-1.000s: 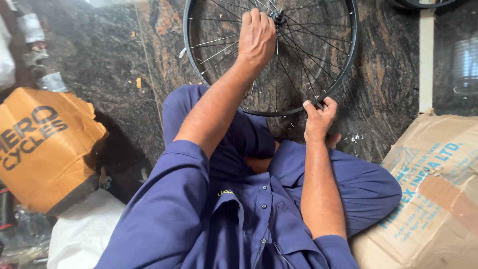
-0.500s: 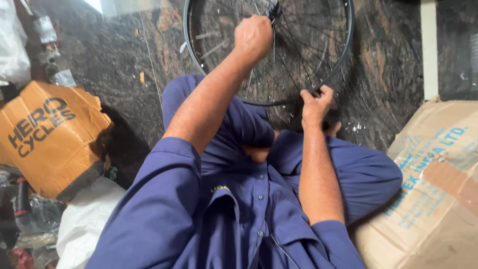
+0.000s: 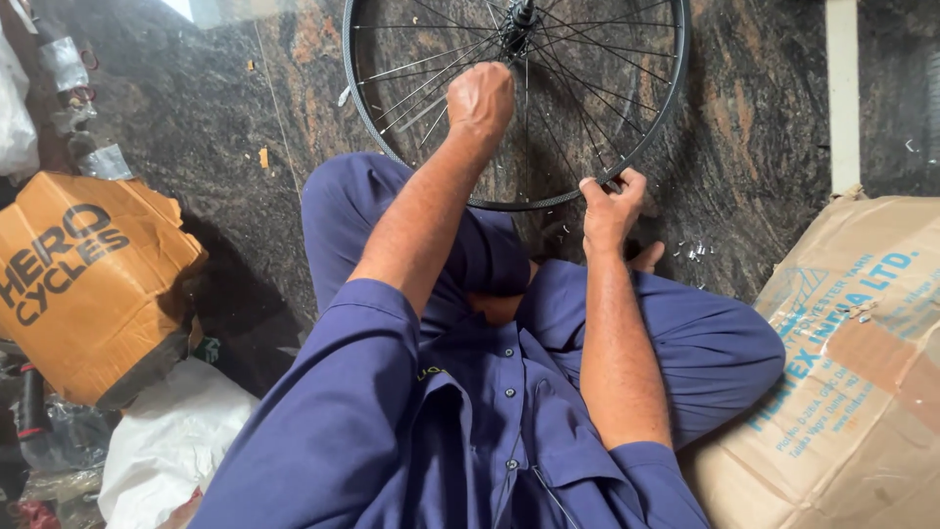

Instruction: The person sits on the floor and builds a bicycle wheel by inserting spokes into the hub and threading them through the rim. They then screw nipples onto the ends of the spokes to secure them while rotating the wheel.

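Since half a second ago the left hand [image 3: 480, 98] has come lower over the spokes, its fingers curled shut; what they pinch I cannot tell. Nearer, the right hand [image 3: 612, 201] grips the rim of the bicycle wheel [image 3: 658, 108], which lies on the dark stone floor [image 3: 754, 108] before the knees

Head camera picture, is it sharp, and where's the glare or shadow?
Head view: mostly sharp, spokes of the bicycle wheel crisp; bright glare on the polished stone floor at top left; deep shadow beside the orange cardboard box; left hand and right hand evenly lit; edges bend slightly.
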